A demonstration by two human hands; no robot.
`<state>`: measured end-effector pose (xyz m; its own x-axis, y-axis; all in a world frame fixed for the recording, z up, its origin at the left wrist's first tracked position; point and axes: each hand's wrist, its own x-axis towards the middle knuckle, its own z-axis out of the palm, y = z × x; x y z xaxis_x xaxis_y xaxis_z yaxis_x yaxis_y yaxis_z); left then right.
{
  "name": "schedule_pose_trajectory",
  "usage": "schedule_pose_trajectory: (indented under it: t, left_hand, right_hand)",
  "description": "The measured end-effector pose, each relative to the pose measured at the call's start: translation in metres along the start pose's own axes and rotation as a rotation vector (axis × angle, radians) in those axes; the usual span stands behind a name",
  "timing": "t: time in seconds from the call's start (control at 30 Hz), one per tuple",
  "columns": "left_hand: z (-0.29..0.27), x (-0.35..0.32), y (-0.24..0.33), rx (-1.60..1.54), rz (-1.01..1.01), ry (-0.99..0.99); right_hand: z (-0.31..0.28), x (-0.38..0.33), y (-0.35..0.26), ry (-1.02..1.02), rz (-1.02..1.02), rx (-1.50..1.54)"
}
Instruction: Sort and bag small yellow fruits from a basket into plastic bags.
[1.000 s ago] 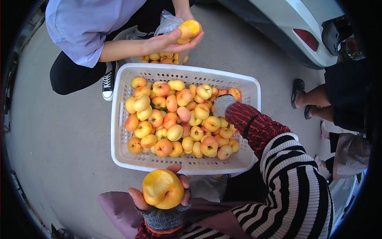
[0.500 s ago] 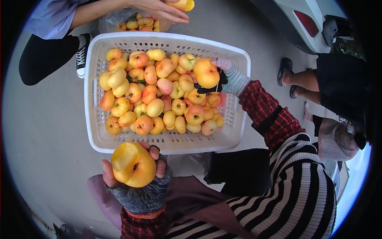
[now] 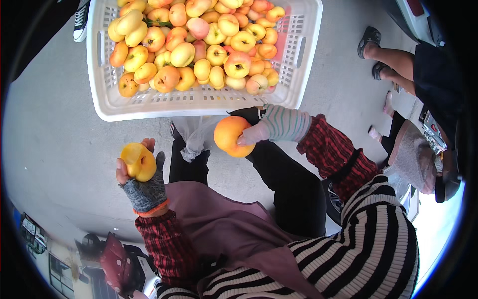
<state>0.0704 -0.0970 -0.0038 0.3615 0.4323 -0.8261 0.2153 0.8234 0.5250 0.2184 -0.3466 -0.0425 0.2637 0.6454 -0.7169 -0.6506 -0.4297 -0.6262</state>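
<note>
My left hand [image 3: 144,191], in a grey fingerless glove, is curled around a yellow flat peach [image 3: 145,168] with a piece bitten or cut from its top, showing pale flesh. My right hand [image 3: 283,123] wears a striped glove with dark fingertips. It grips a whole orange-yellow flat peach [image 3: 230,136], thumb across its near side, just off the near edge of a white plastic basket [image 3: 209,112]. Many yellow and reddish flat peaches [image 3: 182,54] are heaped inside the basket, whose far rim is cut off by the frame.
A clear plastic bag [image 3: 193,137] hangs below the basket's near rim, by my knees. At the right stands a person in dark clogs [image 3: 369,42], near a white vehicle [image 3: 417,21]. A sneaker [image 3: 80,22] shows left of the basket. A maroon-covered object [image 3: 117,264] stands at lower left.
My right hand has brought its peach from over the basket toward me, past the near rim. My left hand keeps its peach. The view has tilted, so the basket sits higher.
</note>
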Motion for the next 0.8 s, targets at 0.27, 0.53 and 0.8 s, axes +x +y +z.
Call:
schedule_pose_trajectory:
  t: [0.27, 0.53, 0.8]
  left_hand:
    - [-0.022, -0.025, -0.056, 0.941, -0.068, -0.181]
    - [-0.047, 0.020, -0.118, 1.166, -0.137, -0.295]
    - [0.021, 0.003, -0.135, 0.989, -0.247, -0.546]
  right_hand:
    - [0.053, 0.034, 0.145, 0.208, 0.613, -0.085]
    - [0.098, 0.114, 0.229, 0.368, 0.506, -0.268]
    - [0.070, 0.131, 0.216, 0.489, -0.101, -0.602]
